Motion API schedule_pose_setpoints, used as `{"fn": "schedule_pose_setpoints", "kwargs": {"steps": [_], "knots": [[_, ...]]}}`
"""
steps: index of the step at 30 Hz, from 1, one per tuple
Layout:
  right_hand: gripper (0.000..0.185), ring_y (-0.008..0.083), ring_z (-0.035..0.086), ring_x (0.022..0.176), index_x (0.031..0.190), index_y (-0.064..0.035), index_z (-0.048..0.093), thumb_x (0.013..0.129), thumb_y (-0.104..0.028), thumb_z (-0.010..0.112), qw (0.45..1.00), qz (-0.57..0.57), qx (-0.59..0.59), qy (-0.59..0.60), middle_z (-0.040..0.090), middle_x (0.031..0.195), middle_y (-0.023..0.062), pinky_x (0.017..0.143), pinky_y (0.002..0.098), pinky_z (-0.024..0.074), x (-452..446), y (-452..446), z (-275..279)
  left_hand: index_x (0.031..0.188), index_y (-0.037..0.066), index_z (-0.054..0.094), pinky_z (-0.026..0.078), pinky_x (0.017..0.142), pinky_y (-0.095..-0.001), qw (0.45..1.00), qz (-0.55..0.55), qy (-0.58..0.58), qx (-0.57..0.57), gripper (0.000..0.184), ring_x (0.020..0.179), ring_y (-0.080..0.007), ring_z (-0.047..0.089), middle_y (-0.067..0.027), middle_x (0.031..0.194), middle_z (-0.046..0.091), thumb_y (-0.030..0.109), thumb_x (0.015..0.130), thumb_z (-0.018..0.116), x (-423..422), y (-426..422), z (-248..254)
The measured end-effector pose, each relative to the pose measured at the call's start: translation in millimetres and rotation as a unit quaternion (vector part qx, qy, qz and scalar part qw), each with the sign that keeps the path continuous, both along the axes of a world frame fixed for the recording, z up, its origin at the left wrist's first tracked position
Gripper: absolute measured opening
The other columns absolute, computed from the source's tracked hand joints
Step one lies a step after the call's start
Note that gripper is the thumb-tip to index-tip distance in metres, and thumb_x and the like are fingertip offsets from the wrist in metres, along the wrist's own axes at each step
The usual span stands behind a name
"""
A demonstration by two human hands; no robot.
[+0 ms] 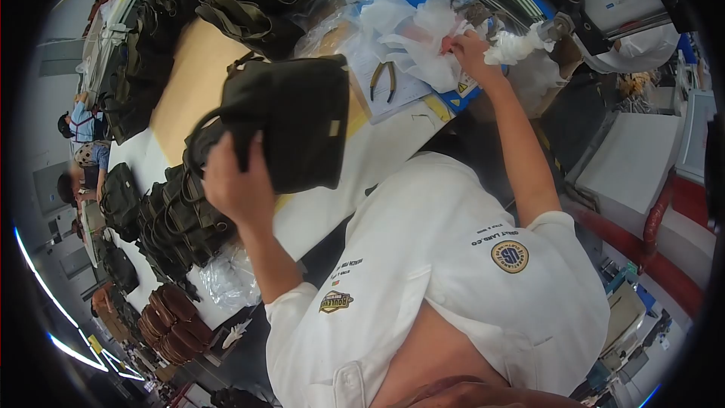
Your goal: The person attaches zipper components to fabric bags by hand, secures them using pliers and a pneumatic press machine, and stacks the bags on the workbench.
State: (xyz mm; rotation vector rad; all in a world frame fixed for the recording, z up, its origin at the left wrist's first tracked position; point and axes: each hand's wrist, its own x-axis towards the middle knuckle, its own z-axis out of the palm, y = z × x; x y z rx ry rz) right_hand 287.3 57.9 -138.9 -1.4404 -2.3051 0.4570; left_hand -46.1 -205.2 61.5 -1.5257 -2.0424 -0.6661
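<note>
My left hand (240,181) is closed at the handle side of a dark olive handbag (291,125), slightly blurred. The bag is tilted over the table, with a small light label near one edge. My right hand (472,59) reaches to the far right side of the table. Its fingers are pinched on a small red thing (447,44) among crumpled clear plastic bags (404,26); its kind I cannot make out. Between the hands, a pair of pliers (383,81) with dark yellow handles lies on a paper sheet (404,94).
Several dark bags (245,11) stand along the table's far side, with more (181,215) at the left. Brown bags (175,323) lie lower left. A machine (619,0) stands at the right, near a red pipe (655,215). Other people (84,125) are at far left.
</note>
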Motion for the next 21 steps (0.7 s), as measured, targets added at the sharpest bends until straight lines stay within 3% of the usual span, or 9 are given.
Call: {"fn": "schedule_pose_setpoints", "kwargs": {"steps": [2,5,6,10,14,17,19,20,21], "knots": [[0.011,0.0354,0.065,0.09,0.096,-0.0064,0.068,0.087,-0.013,0.064,1.0,-0.003,-0.019,0.016,0.062,0.103,0.0131,0.079,0.0415,0.051,7,1,-5,0.099,0.009,0.069,0.047,0.064,-0.0409,0.995,-0.016,0.101,0.011,0.031,0.068,-0.0246,0.064,-0.0056,0.078,0.066,0.023,0.075,0.082,37,-8,-33],[0.01,0.036,0.065,0.091,0.093,-0.005,0.066,0.087,-0.013,0.065,0.999,0.022,-0.009,0.023,0.062,0.103,0.0137,0.079,0.0415,0.0508,11,3,-5,0.114,0.007,0.062,0.047,0.076,-0.0442,0.977,-0.108,-0.003,-0.183,0.043,0.084,-0.0261,0.066,-0.0052,0.09,0.068,0.021,0.078,0.078,94,-18,-63],[0.01,0.0362,0.065,0.091,0.092,-0.0046,0.066,0.087,-0.013,0.065,0.999,0.035,0.0,0.024,0.061,0.103,0.0138,0.079,0.0415,0.0507,11,3,-4,0.127,0.003,0.054,0.045,0.083,-0.0437,0.938,-0.147,-0.08,-0.304,0.055,0.097,-0.027,0.065,-0.0085,0.109,0.066,0.022,0.079,0.076,103,-19,-67],[0.012,0.0352,0.065,0.092,0.094,-0.0054,0.067,0.085,-0.014,0.067,0.999,0.03,-0.044,-0.009,0.061,0.103,0.0129,0.08,0.0413,0.0507,12,2,2,0.141,-0.002,0.036,0.042,0.092,-0.0417,0.878,-0.209,-0.17,-0.395,0.073,0.12,-0.0302,0.054,-0.017,0.137,0.052,0.022,0.083,0.073,110,-24,-35],[0.013,0.0333,0.065,0.092,0.096,-0.0079,0.068,0.084,-0.013,0.068,0.998,0.027,-0.026,-0.048,0.062,0.101,0.0122,0.081,0.0408,0.0507,7,0,5,0.145,-0.002,0.035,0.043,0.099,-0.0428,0.806,-0.348,-0.199,-0.435,0.074,0.121,-0.0358,0.054,-0.0192,0.138,0.05,0.019,0.084,0.071,99,-24,10],[0.014,0.0325,0.063,0.093,0.097,-0.0113,0.069,0.083,-0.012,0.067,0.996,0.064,-0.044,-0.039,0.061,0.099,0.0121,0.083,0.0404,0.0502,9,5,5,0.137,0.005,0.049,0.049,0.092,-0.0403,0.646,-0.548,-0.279,-0.452,0.056,0.109,-0.0331,0.061,-0.016,0.127,0.059,0.019,0.087,0.069,70,-14,25],[0.016,0.0329,0.062,0.093,0.098,-0.0138,0.07,0.083,-0.01,0.066,0.993,0.101,-0.061,-0.023,0.061,0.098,0.0123,0.083,0.0406,0.0499,13,10,3,0.117,0.005,0.068,0.054,0.079,-0.0356,0.529,-0.605,-0.397,-0.443,0.032,0.092,-0.0296,0.069,-0.0133,0.098,0.072,0.022,0.09,0.069,35,28,39],[0.017,0.0334,0.061,0.094,0.099,-0.0149,0.07,0.083,-0.008,0.066,0.991,0.118,-0.064,-0.016,0.06,0.097,0.0124,0.084,0.0409,0.0497,14,12,1,0.113,0.004,0.071,0.054,0.081,-0.034,0.578,-0.54,-0.534,-0.298,0.029,0.092,-0.0258,0.069,-0.0119,0.099,0.073,0.019,0.088,0.071,25,36,22],[0.019,0.034,0.061,0.094,0.099,-0.016,0.07,0.083,-0.007,0.066,0.989,0.135,-0.066,-0.009,0.06,0.097,0.0125,0.084,0.0413,0.0495,15,14,0,0.119,0.002,0.066,0.052,0.088,-0.0344,0.71,-0.442,-0.506,-0.212,0.038,0.097,-0.0277,0.068,-0.0121,0.099,0.073,0.02,0.086,0.072,15,60,6]]}}
